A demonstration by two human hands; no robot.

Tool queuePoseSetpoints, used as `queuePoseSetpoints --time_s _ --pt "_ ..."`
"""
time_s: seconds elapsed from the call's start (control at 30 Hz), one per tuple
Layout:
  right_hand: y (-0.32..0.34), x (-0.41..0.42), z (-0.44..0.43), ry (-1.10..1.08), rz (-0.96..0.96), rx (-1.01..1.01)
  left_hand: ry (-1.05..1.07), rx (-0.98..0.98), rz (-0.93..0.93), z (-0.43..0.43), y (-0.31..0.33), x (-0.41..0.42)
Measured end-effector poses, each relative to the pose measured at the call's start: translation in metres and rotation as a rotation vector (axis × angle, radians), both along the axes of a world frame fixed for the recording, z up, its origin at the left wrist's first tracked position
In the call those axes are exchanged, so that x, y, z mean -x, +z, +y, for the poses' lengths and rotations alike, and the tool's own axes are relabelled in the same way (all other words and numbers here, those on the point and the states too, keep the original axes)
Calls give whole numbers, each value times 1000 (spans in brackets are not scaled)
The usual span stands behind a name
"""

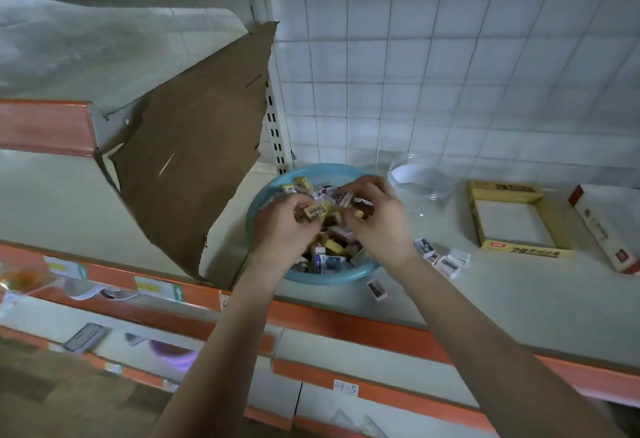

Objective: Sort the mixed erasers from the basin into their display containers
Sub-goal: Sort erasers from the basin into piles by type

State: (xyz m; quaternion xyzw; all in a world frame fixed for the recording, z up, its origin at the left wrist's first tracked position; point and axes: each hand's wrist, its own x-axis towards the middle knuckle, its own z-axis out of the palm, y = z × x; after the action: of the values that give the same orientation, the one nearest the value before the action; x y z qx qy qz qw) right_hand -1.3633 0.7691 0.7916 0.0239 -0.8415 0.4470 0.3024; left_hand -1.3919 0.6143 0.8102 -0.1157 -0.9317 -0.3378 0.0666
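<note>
Item: blue basin (332, 279) on the shelf (485, 299), holding a mixed heap of erasers (329, 259), yellow-sleeved and white-sleeved together, close to full. Left hand (282, 228) over the basin, fingers curled round a yellow-sleeved eraser (317, 211), barcode uppermost. Right hand (379, 221) beside it, fingertips bent together on a small brownish piece (361, 214) from the heap; its kind is not legible. Display containers, to the right of the basin: clear bowl (424, 179), yellow box (526, 251), red-and-white box (607, 233), none showing an eraser inside. Loose stock: several white-sleeved erasers (446, 259) lying on the shelf between the basin and the yellow box, one more (376, 289) near the shelf edge. Brown cardboard sheet (194, 160) leaning to the left. Status, as judged: sorting barely started, almost the whole heap left, loose pieces not yet boxed
</note>
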Motion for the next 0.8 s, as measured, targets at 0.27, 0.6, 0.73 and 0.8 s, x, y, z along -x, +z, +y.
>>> queuePoseSetpoints --time_s 0.27,0.6,0.73,0.8 --pt "3 -48 65 -162 -39 69 -258 -158 11 70 14 -10" --pt "-14 -145 174 -454 -169 126 -628 -164 -58 196 4 -53" --pt "-21 -188 202 -586 -282 170 -744 -99 -102 230 -11 -77" --pt "-25 -208 214 -649 -350 190 -803 -82 -116 241 -21 -84"
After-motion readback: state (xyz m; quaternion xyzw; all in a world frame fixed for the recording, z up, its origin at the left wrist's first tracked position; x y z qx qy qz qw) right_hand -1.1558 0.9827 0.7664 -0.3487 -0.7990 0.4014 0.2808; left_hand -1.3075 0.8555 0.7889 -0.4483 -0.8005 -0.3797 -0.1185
